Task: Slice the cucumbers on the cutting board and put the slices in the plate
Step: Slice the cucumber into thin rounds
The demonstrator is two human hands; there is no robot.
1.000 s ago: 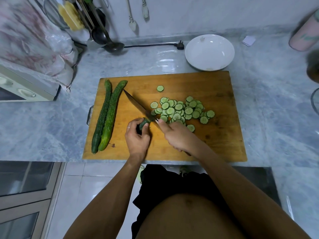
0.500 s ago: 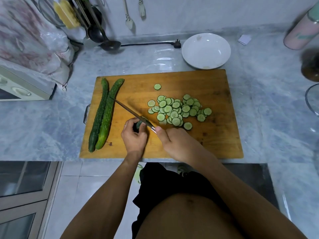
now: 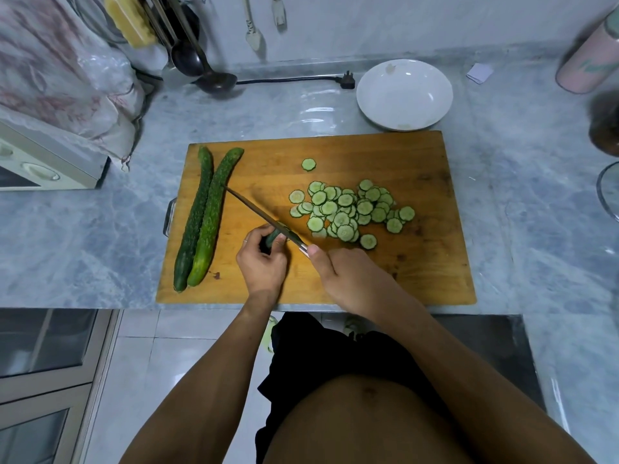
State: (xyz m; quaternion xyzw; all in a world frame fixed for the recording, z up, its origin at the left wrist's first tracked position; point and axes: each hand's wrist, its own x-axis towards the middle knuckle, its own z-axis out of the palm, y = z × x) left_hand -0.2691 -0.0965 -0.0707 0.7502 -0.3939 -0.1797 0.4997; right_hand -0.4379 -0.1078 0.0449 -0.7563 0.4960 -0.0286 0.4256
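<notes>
**First cucumber nearly gone, 2 whole ones waiting**

While our left hand point(image 3: 262, 262) pinches the last cucumber stub point(image 3: 273, 236) near the front of the cutting board point(image 3: 418, 262), our right hand point(image 3: 355, 279) grips the handle of the knife point(image 3: 258, 212), whose blade crosses the stub and points toward the board's left side. We judge the job roughly a third done: 1 cucumber is almost fully cut, and its slices point(image 3: 348, 209) lie heaped just right of the blade, with 1 stray slice point(image 3: 308, 164) farther back. We cannot count the overlapping heap exactly. 2 whole cucumbers point(image 3: 204, 216) lie side by side, touching, along the left edge, uncut. The 1 white plate point(image 3: 404, 94) beyond the far edge holds no slices yet.
</notes>
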